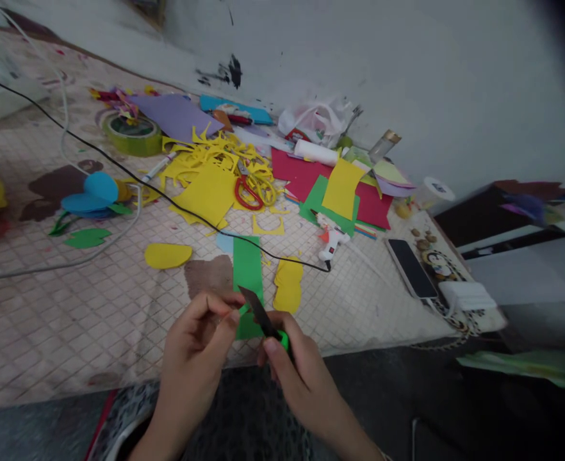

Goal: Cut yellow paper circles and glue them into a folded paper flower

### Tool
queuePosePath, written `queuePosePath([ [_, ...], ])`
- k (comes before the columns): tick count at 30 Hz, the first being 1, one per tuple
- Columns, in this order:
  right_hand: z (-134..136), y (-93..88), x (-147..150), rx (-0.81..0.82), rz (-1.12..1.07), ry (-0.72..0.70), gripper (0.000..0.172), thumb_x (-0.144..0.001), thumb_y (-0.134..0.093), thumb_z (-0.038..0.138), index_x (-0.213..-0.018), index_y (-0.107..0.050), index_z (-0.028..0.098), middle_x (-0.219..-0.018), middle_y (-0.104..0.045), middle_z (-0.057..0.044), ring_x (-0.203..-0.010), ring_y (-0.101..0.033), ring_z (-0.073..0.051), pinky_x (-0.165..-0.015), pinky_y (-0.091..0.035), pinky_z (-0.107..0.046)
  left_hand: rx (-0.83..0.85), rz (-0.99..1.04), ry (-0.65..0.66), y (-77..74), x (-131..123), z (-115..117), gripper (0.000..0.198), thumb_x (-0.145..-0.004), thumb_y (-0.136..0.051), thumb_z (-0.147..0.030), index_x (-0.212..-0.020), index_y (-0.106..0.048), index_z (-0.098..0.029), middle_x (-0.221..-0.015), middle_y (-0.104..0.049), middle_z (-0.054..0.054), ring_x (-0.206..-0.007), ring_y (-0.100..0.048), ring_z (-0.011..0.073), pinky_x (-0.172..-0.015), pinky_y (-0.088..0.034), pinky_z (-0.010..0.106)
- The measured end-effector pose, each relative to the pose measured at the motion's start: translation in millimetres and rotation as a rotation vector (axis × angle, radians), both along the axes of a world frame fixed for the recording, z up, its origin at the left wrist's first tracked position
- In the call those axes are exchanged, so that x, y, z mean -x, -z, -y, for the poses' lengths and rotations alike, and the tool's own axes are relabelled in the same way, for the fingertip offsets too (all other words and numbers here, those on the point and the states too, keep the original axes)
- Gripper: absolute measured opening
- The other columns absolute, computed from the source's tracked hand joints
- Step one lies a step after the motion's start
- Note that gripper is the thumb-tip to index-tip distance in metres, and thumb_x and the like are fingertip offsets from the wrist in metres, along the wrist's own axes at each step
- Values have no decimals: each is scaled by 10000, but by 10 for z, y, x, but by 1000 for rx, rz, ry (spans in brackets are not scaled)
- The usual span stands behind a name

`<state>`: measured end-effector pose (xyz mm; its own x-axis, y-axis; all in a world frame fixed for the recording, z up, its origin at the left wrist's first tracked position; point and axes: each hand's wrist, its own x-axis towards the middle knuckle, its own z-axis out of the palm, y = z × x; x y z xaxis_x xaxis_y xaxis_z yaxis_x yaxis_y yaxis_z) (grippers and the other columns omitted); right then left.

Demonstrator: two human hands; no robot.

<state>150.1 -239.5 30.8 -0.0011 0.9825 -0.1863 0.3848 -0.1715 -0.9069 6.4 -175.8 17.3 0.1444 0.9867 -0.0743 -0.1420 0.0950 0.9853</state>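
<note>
My left hand [200, 339] is closed in a pinch on a small green strip [245, 310], of which only the end shows. In my right hand [292, 365] is a utility knife [257, 310] with a broad dark blade and a green and black handle. The blade points up and left, close to the green strip; whether they touch I cannot tell. Beneath both hands lies a green rectangular sheet [247, 262], its lower part partly hidden. A stack of yellow cut shapes [288, 285] is right of it, and a yellow oval piece [168, 255] left.
Red-handled scissors [250, 195] lie by yellow scraps [205, 186]. A white glue gun [330, 243] trails a black cable across the table. Green tape [133, 134], blue petals [93, 195], red sheets [376, 205] and a phone [411, 269] lie around. The table's front edge runs below my hands.
</note>
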Motion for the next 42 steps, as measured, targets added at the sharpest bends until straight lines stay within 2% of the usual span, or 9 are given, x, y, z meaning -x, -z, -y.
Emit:
queuePosePath([
  [6, -39, 18, 62, -35, 138, -35, 201, -969, -384, 308, -1047, -529, 193, -725, -619, -7, -662, -595, -162, -604, -421, -274, 10, -16, -1, 11, 1, 43, 136, -839, -619, -271, -723, -562, -230, -832, -638, -18, -797, -616, 145, -686, -518, 255],
  [13, -53, 55, 16, -111, 303, 35, 187, -962, -374, 292, -1025, -527, 203, -848, -682, -53, -752, -649, -198, -636, -433, -295, 24, -41, -6, 42, 20, 80, 130, -834, -631, -294, -729, -586, -233, -954, -701, 3, -946, -659, 190, -837, -533, 333],
  [17, -51, 32, -33, -121, 297, 82, 179, -960, -375, 279, -997, -532, 202, -862, -681, -55, -767, -644, -190, -659, -443, -291, 40, -13, 21, 28, 19, 62, 145, -847, -620, -295, -725, -572, -232, -1020, -725, 6, -963, -674, 189, -847, -546, 340],
  [24, -26, 11, 20, -83, 262, -50, 188, -956, -396, 291, -924, -555, 194, -730, -630, -23, -634, -587, -156, -575, -400, -258, 58, 41, 0, 25, 20, 50, 140, -849, -622, -268, -724, -570, -235, -1050, -717, -13, -1009, -663, 175, -849, -548, 309],
  [28, -43, 41, 23, -72, 271, -16, 197, -959, -387, 293, -920, -551, 190, -734, -629, -26, -645, -588, -159, -580, -399, -262, 110, 98, 17, 11, 10, 56, 159, -845, -626, -289, -704, -571, -240, -1001, -718, -29, -1034, -648, 154, -872, -529, 279],
  [33, -44, 65, -7, -95, 321, 23, 195, -954, -389, 290, -978, -554, 188, -761, -649, -37, -670, -608, -178, -593, -404, -278, 194, 124, -6, -27, -20, 42, 200, -799, -652, -312, -646, -554, -227, -967, -724, -24, -979, -667, 168, -855, -534, 306],
  [38, -40, 86, -12, -115, 338, 78, 187, -961, -378, 277, -974, -550, 205, -837, -674, -44, -739, -635, -190, -638, -424, -286, 257, 165, -5, -59, -57, 45, 211, -754, -674, -312, -612, -545, -223, -1003, -740, -26, -1017, -654, 181, -904, -493, 334],
  [42, -38, 93, -42, -118, 329, 132, 193, -960, -382, 288, -958, -557, 207, -826, -676, -41, -732, -637, -190, -629, -427, -283, 312, 200, -49, -87, -75, 55, 219, -737, -694, -310, -605, -548, -216, -999, -745, -22, -1026, -636, 173, -930, -438, 313],
])
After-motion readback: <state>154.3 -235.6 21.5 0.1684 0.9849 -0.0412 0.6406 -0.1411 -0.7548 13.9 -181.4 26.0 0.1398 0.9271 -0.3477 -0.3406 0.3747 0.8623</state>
